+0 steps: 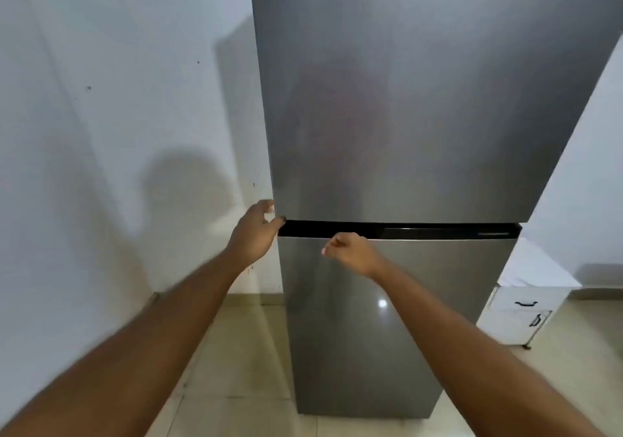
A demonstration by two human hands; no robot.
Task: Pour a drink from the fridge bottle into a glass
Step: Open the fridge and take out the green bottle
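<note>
White plaster walls (101, 99) and pale beige floor tiles (249, 352) are framing the shot; a tall two-door fridge in brushed grey steel (404, 99) is filling the centre.

Left hand (257, 231) is sitting at the fridge's left edge, fingers curled, thumb and fingertips hooking toward the left end of the black recessed handle strip (397, 230) between the two doors. Contact looks partial; not a firm grip yet. Placement makes sense: that corner is likely the pull side, so the hinges are probably on the right.

Right hand (350, 251) is hovering loosely curled, holding nothing, just in front of the top of the lower grey door (371, 318), apart from the strip. Probably waiting to reach inside.

Both doors are looking shut. Bottle and glass aren't showing anywhere; the bottle is presumably inside. Task is barely starting.

Further right, a small white cabinet with dark handles (526, 305) is standing beside the fridge.

No brand or readable text; a faint mark at the strip's right end is too blurred to read.
</note>
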